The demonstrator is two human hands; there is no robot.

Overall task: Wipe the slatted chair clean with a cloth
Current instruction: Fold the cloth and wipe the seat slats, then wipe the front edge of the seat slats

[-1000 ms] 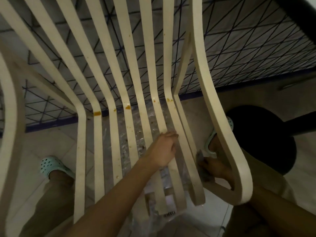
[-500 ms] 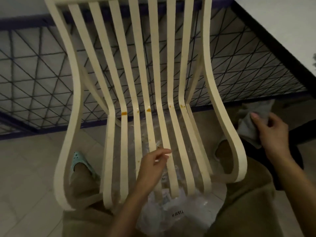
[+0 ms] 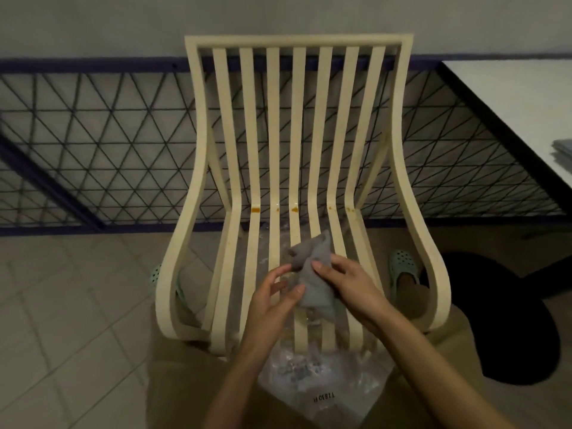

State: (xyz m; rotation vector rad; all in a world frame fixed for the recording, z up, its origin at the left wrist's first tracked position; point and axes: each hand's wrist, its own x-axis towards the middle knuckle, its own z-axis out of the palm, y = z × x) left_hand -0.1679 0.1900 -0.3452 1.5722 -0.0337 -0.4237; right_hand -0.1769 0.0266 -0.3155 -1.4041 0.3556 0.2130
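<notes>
Both hands meet on the bunched cloth (image 3: 312, 274) above the chair (image 3: 198, 168) seat, right hand (image 3: 349, 286) gripping, left hand (image 3: 272, 298) of unclear hold; wadded, it risks smearing orange stains (image 3: 255, 209).

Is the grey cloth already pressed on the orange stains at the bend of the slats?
No: the left hand and right hand hold the grey cloth over the seat, clear of the orange stains.

left grip (image 3: 272, 294) pinches cloth (image 3: 311, 275) | right grip (image 3: 348, 284) holds cloth | over slatted chair (image 3: 297, 41) seat
</notes>
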